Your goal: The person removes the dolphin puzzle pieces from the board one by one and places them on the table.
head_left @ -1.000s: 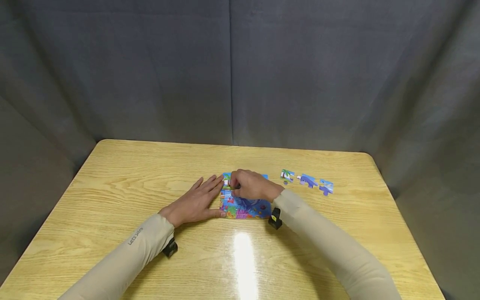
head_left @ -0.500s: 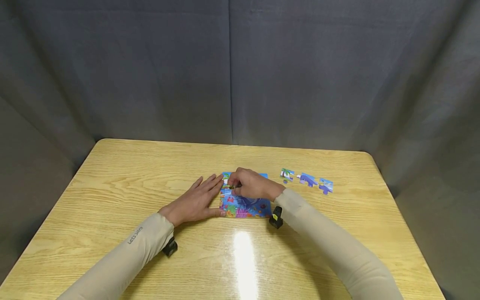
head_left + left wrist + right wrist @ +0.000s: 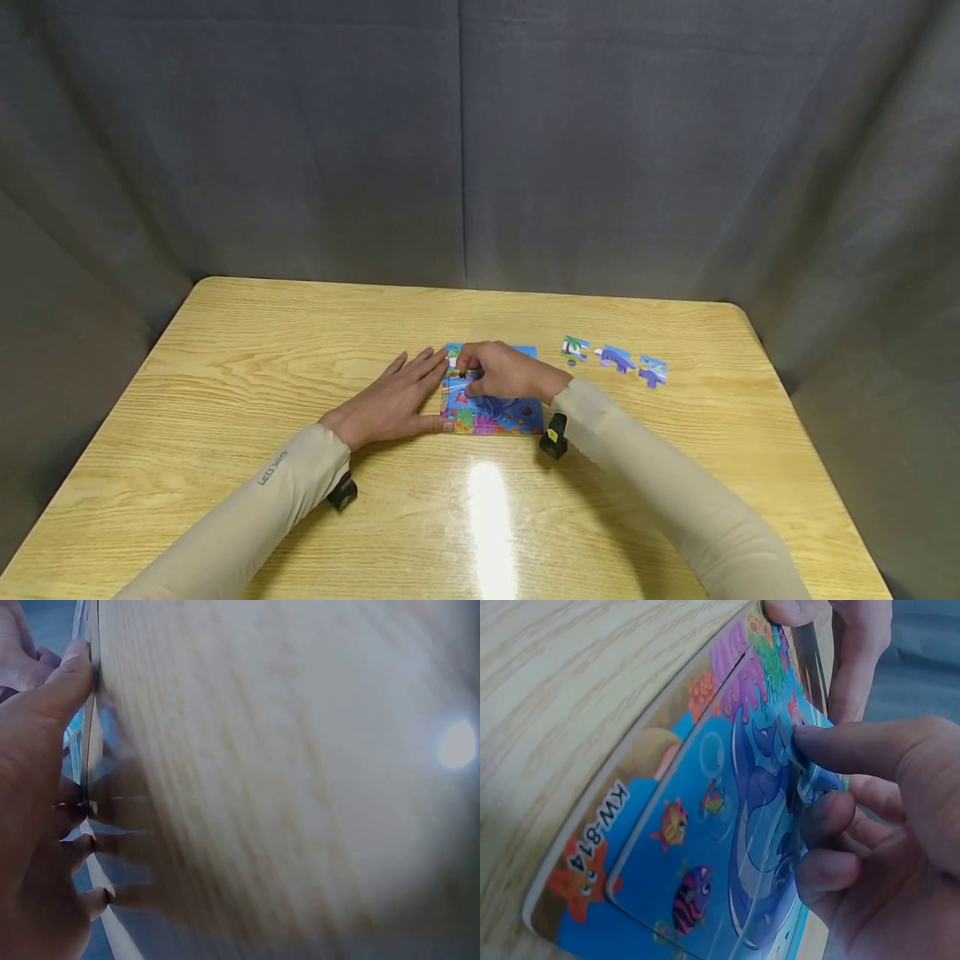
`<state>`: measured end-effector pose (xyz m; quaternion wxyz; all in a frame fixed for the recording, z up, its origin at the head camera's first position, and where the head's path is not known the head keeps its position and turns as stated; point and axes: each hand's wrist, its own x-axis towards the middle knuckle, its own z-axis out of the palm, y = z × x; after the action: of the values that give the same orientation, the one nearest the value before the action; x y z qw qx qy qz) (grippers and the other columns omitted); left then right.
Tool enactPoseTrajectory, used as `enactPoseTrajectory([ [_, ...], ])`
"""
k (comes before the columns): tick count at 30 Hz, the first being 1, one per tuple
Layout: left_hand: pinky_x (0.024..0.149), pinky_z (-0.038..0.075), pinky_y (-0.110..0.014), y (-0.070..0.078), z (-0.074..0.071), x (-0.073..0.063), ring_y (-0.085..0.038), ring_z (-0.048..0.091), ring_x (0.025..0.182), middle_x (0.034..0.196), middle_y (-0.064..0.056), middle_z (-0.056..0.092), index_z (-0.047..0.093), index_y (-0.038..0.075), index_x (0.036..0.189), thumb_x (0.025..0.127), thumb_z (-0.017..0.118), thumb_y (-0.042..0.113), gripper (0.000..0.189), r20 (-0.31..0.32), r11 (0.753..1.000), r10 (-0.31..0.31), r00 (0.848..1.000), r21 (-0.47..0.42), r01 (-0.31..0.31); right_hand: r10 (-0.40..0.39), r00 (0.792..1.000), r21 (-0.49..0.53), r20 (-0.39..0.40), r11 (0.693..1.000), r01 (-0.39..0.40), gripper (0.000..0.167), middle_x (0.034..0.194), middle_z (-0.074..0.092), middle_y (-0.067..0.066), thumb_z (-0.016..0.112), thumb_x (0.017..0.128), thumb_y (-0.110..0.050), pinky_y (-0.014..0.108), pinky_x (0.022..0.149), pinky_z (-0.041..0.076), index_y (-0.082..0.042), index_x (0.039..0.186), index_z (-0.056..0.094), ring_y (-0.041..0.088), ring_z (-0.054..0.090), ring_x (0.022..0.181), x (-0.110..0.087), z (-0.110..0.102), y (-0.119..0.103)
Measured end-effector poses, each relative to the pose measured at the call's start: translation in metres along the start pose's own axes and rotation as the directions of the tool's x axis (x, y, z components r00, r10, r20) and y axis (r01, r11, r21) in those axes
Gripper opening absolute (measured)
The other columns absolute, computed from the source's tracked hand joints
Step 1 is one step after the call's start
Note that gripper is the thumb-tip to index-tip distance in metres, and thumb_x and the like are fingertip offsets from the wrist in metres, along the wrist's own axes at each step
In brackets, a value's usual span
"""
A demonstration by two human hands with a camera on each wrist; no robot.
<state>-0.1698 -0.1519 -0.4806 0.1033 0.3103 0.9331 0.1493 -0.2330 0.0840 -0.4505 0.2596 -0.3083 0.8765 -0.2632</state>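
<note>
1. From my remote place, I see the puzzle board (image 3: pixel 641 769) lying flat on the wooden tabletop (image 3: pixel 270 333). It is partly covered by the two hands.
2. The right grip (image 3: pixel 504 372) is clamped: in the right wrist view, thumb and fingers pinch a small blue piece (image 3: pixel 821 780), which is tilted, over the dolphin picture. I judge that this piece is not yet seated.
3. The left grip (image 3: pixel 396 404) is not clamped on anything. Its fingers are spread apart, and thumb and fingertips touch the board at its left edge. I think it serves to steady the board.
4. What is done: the near part of the board, with corals, fishes and large dolphin, appears to me complete. However, I cannot tell surely which areas are laid pieces and which are printed base.
5. What is left: besides the pinched piece, three loose ones lie to the right of the board, apart from it: the palm-tree piece (image 3: pixel 574 349), the purple middle piece (image 3: pixel 617 360) and the sky-and-purple piece (image 3: pixel 652 372).
6. By my estimate, the work is well advanced. The far part is mostly hidden under the right grip, so I cannot count its gaps.
</note>
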Motion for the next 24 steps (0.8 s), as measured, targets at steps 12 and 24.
enactPoseTrajectory([
  [12,0.134,0.013,-0.066,0.002,-0.002,0.001,-0.038,0.014,0.168,0.181,-0.014,0.012,0.025,0.000,0.168,0.103,0.060,0.063,0.098,0.005,1.000,0.004,1.000,-0.015,-0.004,-0.078,0.991,-0.034,0.109,0.996,0.082,0.009,0.081,0.057,-0.003,0.067,0.106,-0.016,0.023,0.065,0.038,-0.012,0.101,0.073,0.009,0.045,0.065,-0.001,-0.002,0.001],
  [24,0.135,0.013,-0.066,0.001,0.000,0.001,-0.037,0.013,0.169,0.181,-0.013,0.011,0.024,0.002,0.169,0.102,0.060,0.066,0.099,0.009,1.000,-0.006,1.000,0.000,0.006,-0.109,0.993,0.053,0.039,0.993,0.107,0.023,0.083,0.060,0.003,0.052,0.113,-0.013,0.027,0.068,0.041,-0.003,0.114,0.073,0.009,0.037,0.056,-0.009,-0.015,0.006],
])
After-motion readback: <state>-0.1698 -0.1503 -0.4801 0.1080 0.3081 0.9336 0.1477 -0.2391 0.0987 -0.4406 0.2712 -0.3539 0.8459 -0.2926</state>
